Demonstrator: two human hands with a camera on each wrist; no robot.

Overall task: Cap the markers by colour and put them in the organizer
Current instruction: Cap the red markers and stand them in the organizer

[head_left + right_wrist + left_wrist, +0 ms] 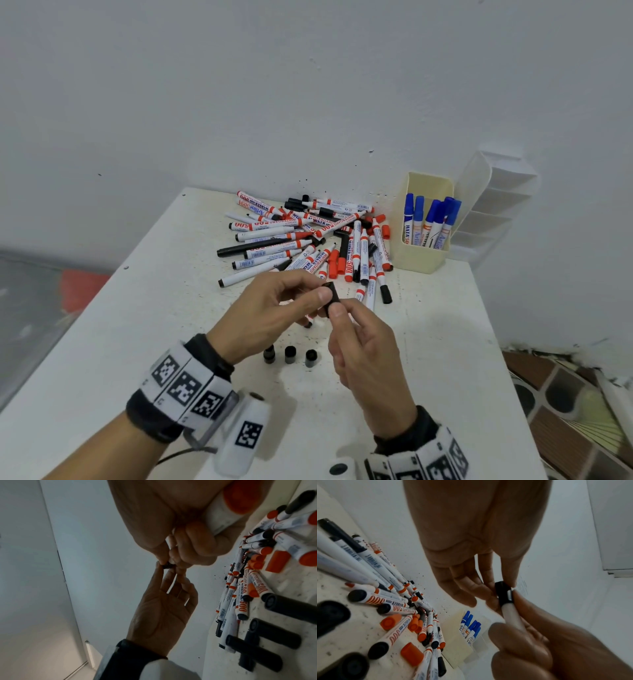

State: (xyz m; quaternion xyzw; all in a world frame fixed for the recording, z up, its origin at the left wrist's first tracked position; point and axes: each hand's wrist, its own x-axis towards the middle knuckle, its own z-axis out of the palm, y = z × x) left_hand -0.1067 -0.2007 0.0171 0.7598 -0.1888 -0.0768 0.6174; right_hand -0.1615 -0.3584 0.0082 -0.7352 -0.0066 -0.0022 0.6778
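Note:
My left hand (318, 291) pinches a black cap (330, 293) between thumb and fingers, above the table's middle. The cap sits on the top end of a white marker (513, 616), whose barrel my right hand (339, 315) grips from below. In the left wrist view the cap (504, 593) covers the marker's tip; I cannot tell if it is pushed fully home. A cream organizer (421, 253) at the back right holds several capped blue markers (431, 219). A pile of red and black markers (308, 240) lies behind my hands.
Three black caps (290, 354) stand in a row on the white table (137, 342) just under my hands. Loose red caps (337, 263) lie in the pile. A white tiered organizer (496, 205) stands behind the cream one by the wall. The table's right edge drops to the floor.

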